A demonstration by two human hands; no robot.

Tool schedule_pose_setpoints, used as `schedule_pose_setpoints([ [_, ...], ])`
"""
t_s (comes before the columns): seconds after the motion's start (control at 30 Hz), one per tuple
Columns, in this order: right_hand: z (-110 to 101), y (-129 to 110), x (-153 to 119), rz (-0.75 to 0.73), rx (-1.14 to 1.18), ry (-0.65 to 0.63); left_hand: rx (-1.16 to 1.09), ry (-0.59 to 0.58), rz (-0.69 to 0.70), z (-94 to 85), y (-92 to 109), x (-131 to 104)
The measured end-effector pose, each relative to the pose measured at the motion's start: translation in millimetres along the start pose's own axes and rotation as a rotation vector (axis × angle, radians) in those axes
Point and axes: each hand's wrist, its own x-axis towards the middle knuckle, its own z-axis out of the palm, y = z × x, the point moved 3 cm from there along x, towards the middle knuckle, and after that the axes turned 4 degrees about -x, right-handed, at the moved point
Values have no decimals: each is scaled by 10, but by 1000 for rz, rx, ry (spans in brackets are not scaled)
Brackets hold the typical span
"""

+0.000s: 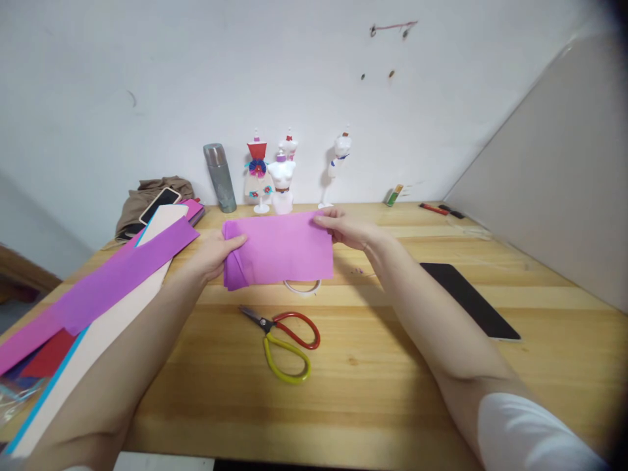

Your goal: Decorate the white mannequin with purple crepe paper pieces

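Observation:
Stretched between my hands is a sheet of purple crepe paper or thin fabric (287,248), held upright above the table. My left hand (216,254) grips its bunched, folded left end with the thumb on the near face. At the upper right corner my right hand (343,227) pinches the sheet, thumb in front. Below it on the wood lies a pair of scissors (265,325) with one red and one yellow handle, blades pointing left. A white ring (303,288), probably a tape roll, is partly hidden behind the sheet's lower edge.
Small dress-form mannequins (281,180) and a grey-green bottle (220,178) stand along the wall. Coloured sheets (122,281) are piled at left near a phone (159,204). A black tablet-like slab (468,299) lies right, markers (434,209) and a green glue stick (394,195) farther back.

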Motion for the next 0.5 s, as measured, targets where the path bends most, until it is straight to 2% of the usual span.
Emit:
schedule_pose_setpoints([
  [0.1, 0, 11, 15, -11, -33, -54, -5, -4, -5, -5, -9, 8],
  [0.2, -55, 36, 35, -26, -31, -12, 0, -10, -18, -13, -12, 11],
  [0.5, -101, 71, 50, -29, -45, -8, 14, -90, -76, -30, -56, 27],
])
